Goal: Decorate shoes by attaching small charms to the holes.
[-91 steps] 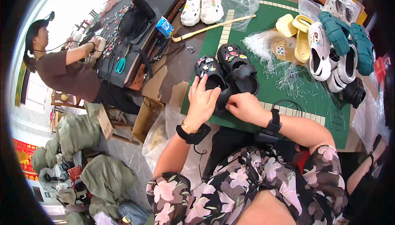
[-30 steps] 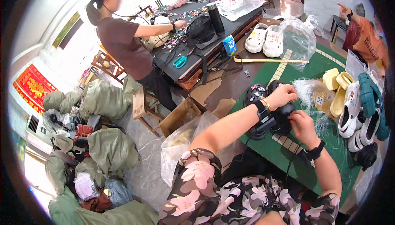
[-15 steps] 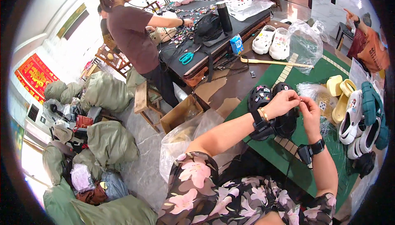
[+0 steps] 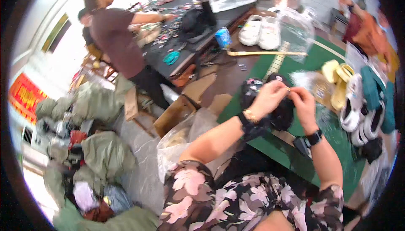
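Note:
My left hand (image 4: 269, 99) and my right hand (image 4: 303, 104) meet fingertip to fingertip above a pair of black clogs. Both are closed in a pinch around a small yellowish piece (image 4: 288, 90), too small and blurred to name. The left black clog (image 4: 249, 91) carries small decorations near its toe; my left hand and wrist cover part of it. Beneath my fingers lies the right black clog (image 4: 282, 117), partly hidden. Both clogs rest on a green mat (image 4: 261, 70).
White clogs (image 4: 258, 32), a blue box (image 4: 223, 38) and a wooden stick (image 4: 265, 53) lie beyond. Yellow clogs (image 4: 338, 83), white clogs (image 4: 352, 104) and teal clogs (image 4: 372, 88) sit at right. A person (image 4: 114, 36) stands at the dark table, left; an open carton (image 4: 175, 115) is below.
The whole view has shifted, so the scene sits further left and is blurred. My hands remain pinched together over the black clogs.

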`<state>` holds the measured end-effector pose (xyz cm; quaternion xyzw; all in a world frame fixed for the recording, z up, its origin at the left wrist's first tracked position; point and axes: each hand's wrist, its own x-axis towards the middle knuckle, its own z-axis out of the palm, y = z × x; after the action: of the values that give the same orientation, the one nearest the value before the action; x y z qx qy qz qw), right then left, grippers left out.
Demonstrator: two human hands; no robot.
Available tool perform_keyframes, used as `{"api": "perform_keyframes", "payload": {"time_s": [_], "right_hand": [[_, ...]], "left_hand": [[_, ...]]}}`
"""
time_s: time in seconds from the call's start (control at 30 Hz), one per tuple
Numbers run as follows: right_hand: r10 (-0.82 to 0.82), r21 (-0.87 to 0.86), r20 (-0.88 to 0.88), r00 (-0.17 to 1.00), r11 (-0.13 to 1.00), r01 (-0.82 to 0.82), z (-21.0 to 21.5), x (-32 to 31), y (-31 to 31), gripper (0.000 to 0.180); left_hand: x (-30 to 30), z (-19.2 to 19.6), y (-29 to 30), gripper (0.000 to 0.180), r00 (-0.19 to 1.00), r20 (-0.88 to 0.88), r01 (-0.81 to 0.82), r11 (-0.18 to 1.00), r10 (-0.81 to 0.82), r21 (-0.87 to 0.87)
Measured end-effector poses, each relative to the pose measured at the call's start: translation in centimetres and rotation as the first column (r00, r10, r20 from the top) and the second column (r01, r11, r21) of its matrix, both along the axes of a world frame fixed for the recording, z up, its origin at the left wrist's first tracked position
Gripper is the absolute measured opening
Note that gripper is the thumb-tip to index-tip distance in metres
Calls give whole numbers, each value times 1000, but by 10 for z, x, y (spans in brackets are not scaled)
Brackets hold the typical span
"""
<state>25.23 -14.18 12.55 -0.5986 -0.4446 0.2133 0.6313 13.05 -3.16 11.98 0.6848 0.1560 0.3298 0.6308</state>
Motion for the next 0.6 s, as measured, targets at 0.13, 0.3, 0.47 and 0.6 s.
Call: {"api": "perform_keyframes", "payload": {"time_s": [0.13,0.3,0.47,0.6], "right_hand": [[-3,21,25,1000,1000,3,1,-6,6,11],[33,35,98,995,999,-36,6,-18,8,10],[-59,32,165,984,998,55,-3,-10,-1,7],[-44,47,141,989,998,38,-11,-17,4,5]], "left_hand": [[-15,10,0,14,1000,-7,23,993,-24,-116],[-23,9,-4,13,995,-99,-16,990,2,-143],[-14,-2,-11,19,995,-95,-20,991,7,-129],[-19,-12,-9,15,998,-60,-18,974,4,-225]]}}
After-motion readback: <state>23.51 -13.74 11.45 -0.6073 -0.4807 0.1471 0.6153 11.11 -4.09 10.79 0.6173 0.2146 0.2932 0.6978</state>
